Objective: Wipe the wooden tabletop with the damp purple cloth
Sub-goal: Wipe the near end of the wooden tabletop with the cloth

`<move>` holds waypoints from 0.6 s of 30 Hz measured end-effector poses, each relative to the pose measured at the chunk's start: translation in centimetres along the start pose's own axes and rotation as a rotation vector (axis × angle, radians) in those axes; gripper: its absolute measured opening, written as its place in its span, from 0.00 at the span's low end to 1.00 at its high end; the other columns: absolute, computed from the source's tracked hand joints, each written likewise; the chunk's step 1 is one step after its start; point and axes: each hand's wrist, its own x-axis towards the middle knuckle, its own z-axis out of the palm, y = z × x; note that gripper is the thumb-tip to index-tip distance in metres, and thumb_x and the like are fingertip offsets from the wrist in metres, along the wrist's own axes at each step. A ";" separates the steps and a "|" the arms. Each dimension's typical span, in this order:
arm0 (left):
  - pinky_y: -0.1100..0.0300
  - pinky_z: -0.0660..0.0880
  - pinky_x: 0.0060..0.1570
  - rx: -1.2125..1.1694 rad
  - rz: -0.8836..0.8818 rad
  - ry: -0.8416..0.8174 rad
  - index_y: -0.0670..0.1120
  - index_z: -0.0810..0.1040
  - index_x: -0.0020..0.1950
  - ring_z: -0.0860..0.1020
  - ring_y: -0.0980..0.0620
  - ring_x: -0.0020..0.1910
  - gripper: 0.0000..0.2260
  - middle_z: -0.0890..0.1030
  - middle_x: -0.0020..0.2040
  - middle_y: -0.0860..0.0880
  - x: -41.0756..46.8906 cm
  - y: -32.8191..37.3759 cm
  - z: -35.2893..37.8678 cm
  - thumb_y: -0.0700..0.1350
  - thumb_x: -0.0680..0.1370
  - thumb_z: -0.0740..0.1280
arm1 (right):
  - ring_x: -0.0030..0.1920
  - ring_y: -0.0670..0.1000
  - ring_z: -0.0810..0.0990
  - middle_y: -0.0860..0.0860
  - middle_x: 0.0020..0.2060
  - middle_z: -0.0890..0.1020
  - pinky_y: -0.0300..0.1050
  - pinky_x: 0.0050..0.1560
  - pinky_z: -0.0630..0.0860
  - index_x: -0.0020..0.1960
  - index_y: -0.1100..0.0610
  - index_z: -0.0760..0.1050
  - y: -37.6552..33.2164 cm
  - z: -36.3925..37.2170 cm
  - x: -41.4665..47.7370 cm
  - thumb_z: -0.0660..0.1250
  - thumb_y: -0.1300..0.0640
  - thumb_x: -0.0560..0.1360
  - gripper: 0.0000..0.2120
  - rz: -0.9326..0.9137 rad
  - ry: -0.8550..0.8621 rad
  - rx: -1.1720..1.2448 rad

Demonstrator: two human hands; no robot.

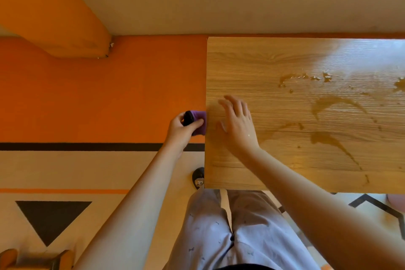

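— Where is the purple cloth (199,123)?
— Bunched in the left hand (183,126), pressed against the table's (263,171) left edge, a small black object (188,118) beside it.
— And the right hand (237,125)?
— Fingers spread over the wood near that same edge. Wet streaks (328,138) mark the top farther right; an orange floor (98,94) lies to the left

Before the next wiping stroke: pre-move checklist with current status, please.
1. Left hand grips the purple cloth: ok.
2. Cloth lies on the tabletop: not ok, it sits bunched at the left edge.
3. Right hand out of the wiping path: not ok, it is open over the wood by that edge.
4. Wet streaks gone: not ok, they remain to the right.
5. Cloth damp: cannot tell.
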 end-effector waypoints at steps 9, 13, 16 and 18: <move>0.66 0.75 0.38 0.008 0.086 0.050 0.41 0.76 0.61 0.78 0.51 0.52 0.15 0.80 0.55 0.46 5.3 5.5 1.7 0.40 0.75 0.70 | 0.72 0.59 0.57 0.59 0.71 0.62 0.54 0.72 0.58 0.71 0.63 0.61 2.6 0.1 11.9 0.58 0.54 0.77 0.25 0.069 0.005 -0.128; 0.56 0.75 0.50 0.063 -0.017 -0.036 0.48 0.77 0.55 0.78 0.51 0.52 0.10 0.80 0.51 0.50 3.2 4.3 0.2 0.41 0.74 0.72 | 0.71 0.59 0.58 0.58 0.70 0.64 0.55 0.72 0.59 0.71 0.62 0.61 2.7 0.5 11.6 0.56 0.51 0.78 0.25 0.043 0.019 -0.127; 0.52 0.75 0.55 0.091 -0.074 -0.071 0.49 0.78 0.55 0.78 0.49 0.55 0.11 0.80 0.54 0.49 2.8 3.5 -0.6 0.43 0.73 0.73 | 0.72 0.58 0.58 0.58 0.70 0.64 0.55 0.72 0.59 0.71 0.62 0.60 2.6 0.7 11.6 0.55 0.50 0.78 0.26 0.048 0.014 -0.133; 0.53 0.76 0.53 0.087 -0.060 -0.054 0.47 0.78 0.56 0.78 0.49 0.55 0.12 0.81 0.54 0.47 3.6 4.1 -0.4 0.42 0.73 0.72 | 0.72 0.58 0.58 0.58 0.70 0.64 0.55 0.72 0.59 0.71 0.63 0.60 2.5 0.7 11.7 0.54 0.50 0.78 0.26 0.049 0.010 -0.135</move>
